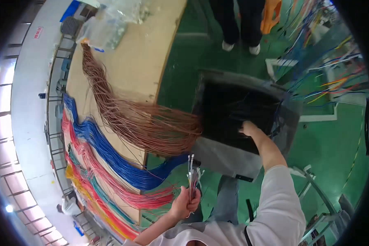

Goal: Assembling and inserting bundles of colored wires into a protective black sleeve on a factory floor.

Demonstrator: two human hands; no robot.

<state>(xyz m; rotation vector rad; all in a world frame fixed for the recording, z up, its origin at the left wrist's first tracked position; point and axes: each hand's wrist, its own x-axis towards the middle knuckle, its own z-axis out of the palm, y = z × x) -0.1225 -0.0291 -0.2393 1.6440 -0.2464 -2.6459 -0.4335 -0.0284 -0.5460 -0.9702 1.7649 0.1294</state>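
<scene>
My left hand (186, 203) is closed round a small bunch of wires (192, 184); pale ends stick up out of the fist, with darker strands among them. To its right, my right hand (247, 128) reaches over the dark inside of a large grey bin (229, 151). Its fingers look curled together, and whatever they hold cannot be made out against the black. A thick bundle of brown wires (127, 115) runs off the table to the bin's left rim. Blue wires (115, 158) hang over the table edge close to my left hand.
Pink wires (115, 188), teal and yellow strands lie along the wooden table (139, 61). Clear plastic bags (106, 33) rest at its far end. A person (242, 24) stands beyond the bin. Loose coloured wires (315, 61) and a white frame (320, 118) are at the right.
</scene>
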